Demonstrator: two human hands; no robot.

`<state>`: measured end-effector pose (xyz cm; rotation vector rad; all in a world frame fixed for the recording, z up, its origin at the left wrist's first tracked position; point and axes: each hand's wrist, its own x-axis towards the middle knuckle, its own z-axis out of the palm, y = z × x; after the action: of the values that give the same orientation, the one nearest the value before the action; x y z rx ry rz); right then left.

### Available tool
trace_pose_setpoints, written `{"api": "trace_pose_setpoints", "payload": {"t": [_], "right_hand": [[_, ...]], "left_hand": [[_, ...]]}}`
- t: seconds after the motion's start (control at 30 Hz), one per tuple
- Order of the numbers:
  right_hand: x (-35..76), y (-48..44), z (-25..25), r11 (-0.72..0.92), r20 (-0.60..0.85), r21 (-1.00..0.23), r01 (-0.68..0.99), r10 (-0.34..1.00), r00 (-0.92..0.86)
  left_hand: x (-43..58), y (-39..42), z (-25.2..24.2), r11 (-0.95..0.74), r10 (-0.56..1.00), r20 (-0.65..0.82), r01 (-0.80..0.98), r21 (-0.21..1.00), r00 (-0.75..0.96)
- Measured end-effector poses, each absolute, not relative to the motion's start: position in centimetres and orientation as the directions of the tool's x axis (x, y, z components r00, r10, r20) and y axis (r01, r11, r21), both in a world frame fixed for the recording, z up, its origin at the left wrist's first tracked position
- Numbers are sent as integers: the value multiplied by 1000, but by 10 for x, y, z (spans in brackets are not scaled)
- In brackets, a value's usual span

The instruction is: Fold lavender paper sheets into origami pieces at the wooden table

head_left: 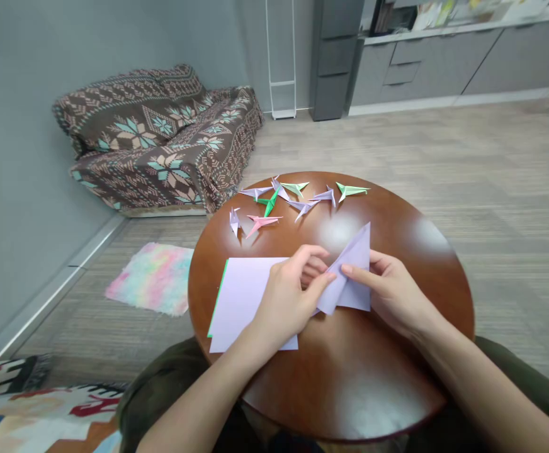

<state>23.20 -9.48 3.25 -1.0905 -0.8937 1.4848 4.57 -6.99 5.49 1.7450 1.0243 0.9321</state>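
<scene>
A partly folded sheet of lilac origami paper [352, 259] is held up over the round table, its pointed corner upward. My left hand [298, 277] pinches its left edge between thumb and fingers. On the other side, my right hand [388, 283] grips the paper, thumb on the front and fingers behind. Beneath my left forearm lies a stack of paper sheets [243, 302], lilac on top with a green edge showing at the left. Part of the stack is hidden by that arm.
Several folded paper birds stand at the table's far side, among them a pink one [261, 222], a dark green one [269, 202] and a pale green one [350, 190]. The brown round table [420, 277] reaches to my knees. A covered sofa [161, 138] stands beyond, left.
</scene>
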Motion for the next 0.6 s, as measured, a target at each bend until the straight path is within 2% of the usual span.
{"api": "trace_pose_setpoints", "payload": {"t": [0.13,0.3,0.6], "right_hand": [[236,-94,31,-188,-171,-937,-294,982,-83],[242,-92,29,-75,-77,-965,-249,997,-1],[234,-95,27,83,75,-989,-119,995,72]], "left_hand": [[42,-66,61,-317,886,193,248,915,421],[37,-64,73,-344,845,143,319,883,515],[40,-63,80,-391,834,156,368,844,529]]}}
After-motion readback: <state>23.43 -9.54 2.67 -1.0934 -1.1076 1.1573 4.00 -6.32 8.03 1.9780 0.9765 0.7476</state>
